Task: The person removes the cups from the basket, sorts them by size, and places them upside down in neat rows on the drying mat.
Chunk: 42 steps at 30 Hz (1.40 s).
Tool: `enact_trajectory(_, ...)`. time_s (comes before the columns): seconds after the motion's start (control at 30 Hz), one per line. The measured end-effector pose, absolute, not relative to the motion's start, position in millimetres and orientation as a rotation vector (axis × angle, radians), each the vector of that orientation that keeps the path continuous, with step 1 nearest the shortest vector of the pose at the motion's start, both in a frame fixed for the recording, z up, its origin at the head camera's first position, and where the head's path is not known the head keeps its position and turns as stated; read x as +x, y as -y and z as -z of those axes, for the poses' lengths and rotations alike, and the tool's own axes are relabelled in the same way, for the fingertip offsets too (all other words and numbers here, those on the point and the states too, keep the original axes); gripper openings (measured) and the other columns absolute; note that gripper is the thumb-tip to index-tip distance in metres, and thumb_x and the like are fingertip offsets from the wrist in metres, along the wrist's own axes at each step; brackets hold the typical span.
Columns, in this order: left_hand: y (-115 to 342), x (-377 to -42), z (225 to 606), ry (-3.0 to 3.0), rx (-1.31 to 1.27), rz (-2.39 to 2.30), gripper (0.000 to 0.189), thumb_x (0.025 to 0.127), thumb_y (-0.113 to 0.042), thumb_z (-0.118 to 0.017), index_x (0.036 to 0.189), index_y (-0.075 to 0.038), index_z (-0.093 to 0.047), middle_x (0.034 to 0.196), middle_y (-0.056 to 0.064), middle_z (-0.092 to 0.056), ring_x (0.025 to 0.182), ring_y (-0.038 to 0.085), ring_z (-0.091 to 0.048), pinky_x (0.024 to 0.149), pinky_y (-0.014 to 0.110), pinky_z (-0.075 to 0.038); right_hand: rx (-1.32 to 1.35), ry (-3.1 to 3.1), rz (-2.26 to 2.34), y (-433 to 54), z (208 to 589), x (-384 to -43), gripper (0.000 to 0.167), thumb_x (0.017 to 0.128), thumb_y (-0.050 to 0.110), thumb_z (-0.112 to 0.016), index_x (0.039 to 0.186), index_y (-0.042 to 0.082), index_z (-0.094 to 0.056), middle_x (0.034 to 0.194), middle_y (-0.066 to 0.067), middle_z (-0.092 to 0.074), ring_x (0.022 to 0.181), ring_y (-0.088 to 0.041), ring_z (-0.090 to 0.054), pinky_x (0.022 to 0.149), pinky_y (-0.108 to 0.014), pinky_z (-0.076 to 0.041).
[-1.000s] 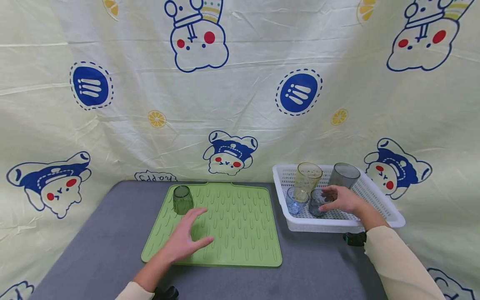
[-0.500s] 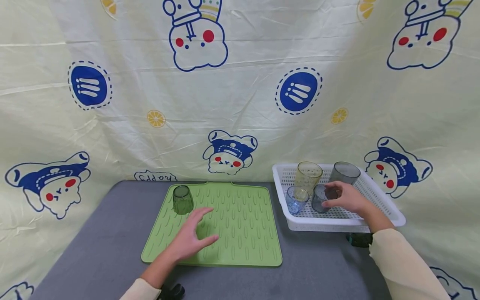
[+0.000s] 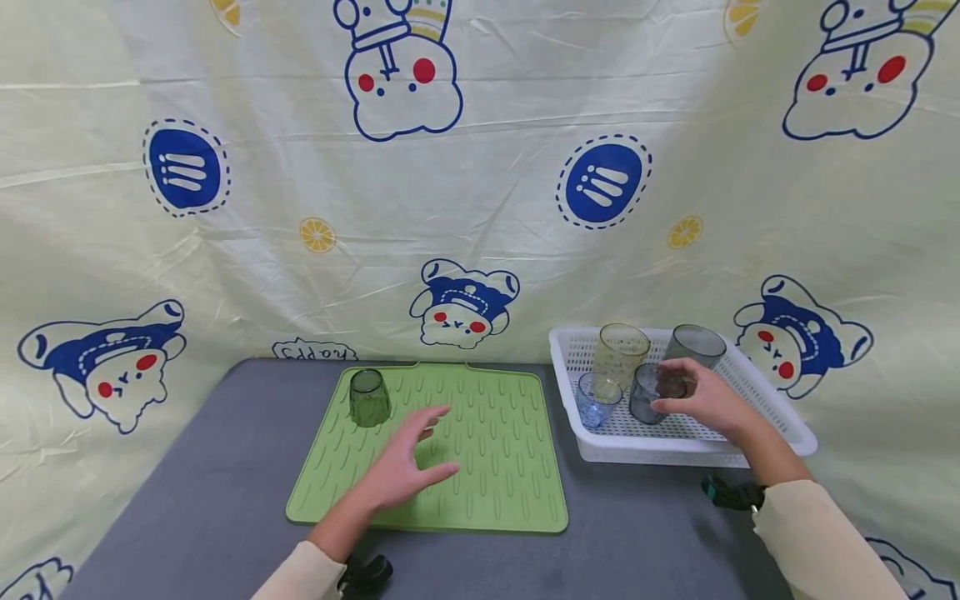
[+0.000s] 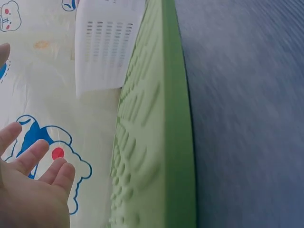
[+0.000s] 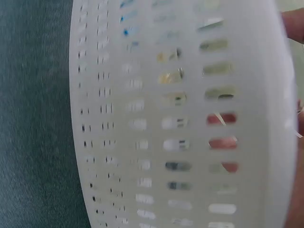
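Note:
A small dark grey glass [image 3: 647, 398] stands in the white basket [image 3: 675, 452], and my right hand [image 3: 708, 402] grips it from the right, thumb in front and fingers behind the rim. To its left is a blue-tinted glass [image 3: 597, 404]. Behind these two stand a yellowish glass [image 3: 621, 354] and a larger grey glass [image 3: 697, 343]. Over the green drying mat [image 3: 495, 467] hovers my left hand [image 3: 401, 471], fingers spread and holding nothing. A green glass [image 3: 369, 400] stands near the mat's far left corner. The right wrist view mostly shows the basket's slotted wall [image 5: 190, 109], with the hand largely hidden behind it.
Mat and basket lie side by side on a grey table [image 3: 202, 500], with a narrow gap between them. A printed curtain [image 3: 525, 275] hangs directly behind. The basket's raised rim encloses the glasses.
My right hand has shifted slightly right, and the small dark glass has moved a little away from the blue one. My left hand has drifted right over the mat.

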State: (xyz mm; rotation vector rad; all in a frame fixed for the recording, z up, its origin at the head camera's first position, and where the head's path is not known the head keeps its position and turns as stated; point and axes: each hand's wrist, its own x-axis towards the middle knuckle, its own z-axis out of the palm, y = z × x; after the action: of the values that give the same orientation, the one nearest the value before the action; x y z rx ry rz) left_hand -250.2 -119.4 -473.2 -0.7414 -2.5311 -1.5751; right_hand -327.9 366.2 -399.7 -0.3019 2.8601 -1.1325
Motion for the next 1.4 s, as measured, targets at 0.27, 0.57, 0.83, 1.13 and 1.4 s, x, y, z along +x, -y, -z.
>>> enact_trajectory(0.27, 100, -258, 472, 2.466, -0.822, 1.715, 0.072, 0.092, -0.02, -0.077, 0.155, -0.016, -0.041, 0.155, 0.007, -0.047, 0.142, 0.038, -0.045, 0.12, 0.049, -0.04, -0.384, -2.884, 1.222, -354, 392, -310, 0.076, 0.091, 0.029, -0.079, 0.149, 0.0, -0.039, 0.141, -0.028, -0.055, 0.124, -0.045, -0.058, 0.083, -0.017, -0.052)
enact_trajectory(0.57, 82, -262, 469, 2.456, -0.871, 1.798, 0.071, 0.094, -0.022, -0.075, 0.155, -0.014, -0.04, 0.154, 0.01, -0.048, 0.141, 0.035, -0.047, 0.119, 0.048, -0.04, -0.515, -2.907, 1.326, -331, 391, -295, 0.071, 0.09, 0.025, -0.081, 0.147, 0.007, -0.044, 0.143, -0.02, -0.054, 0.112, -0.002, -0.063, 0.084, -0.024, -0.057)
enact_trajectory(0.83, 67, -265, 464, 2.421, -0.896, 1.847, 0.069, 0.095, -0.021, -0.074, 0.155, -0.015, -0.04, 0.153, 0.008, -0.05, 0.139, 0.03, -0.05, 0.118, 0.046, -0.043, -0.675, -2.829, 1.504, -304, 394, -283, 0.068, 0.089, 0.012, -0.08, 0.147, 0.008, -0.044, 0.135, -0.017, -0.054, 0.106, 0.003, -0.066, 0.084, -0.021, -0.058)
enact_trajectory(1.13, 55, -265, 462, 2.423, -0.893, 1.885, 0.068, 0.094, -0.024, -0.076, 0.153, -0.019, -0.044, 0.151, 0.003, -0.052, 0.136, 0.023, -0.053, 0.117, 0.041, -0.044, -0.905, -2.697, 1.635, -270, 399, -273, 0.071, 0.085, 0.0, -0.08, 0.147, 0.006, -0.046, 0.131, -0.019, -0.06, 0.11, -0.015, -0.069, 0.09, -0.021, -0.057)
enact_trajectory(1.4, 51, -263, 461, 2.402, -0.882, 1.952, 0.071, 0.092, -0.021, -0.077, 0.154, -0.019, -0.043, 0.151, 0.005, -0.052, 0.135, 0.025, -0.054, 0.116, 0.04, -0.045, -0.996, -2.61, 1.683, -245, 406, -268, 0.072, 0.081, -0.001, -0.083, 0.145, 0.001, -0.049, 0.129, -0.024, -0.062, 0.112, -0.024, -0.069, 0.093, -0.03, -0.059)
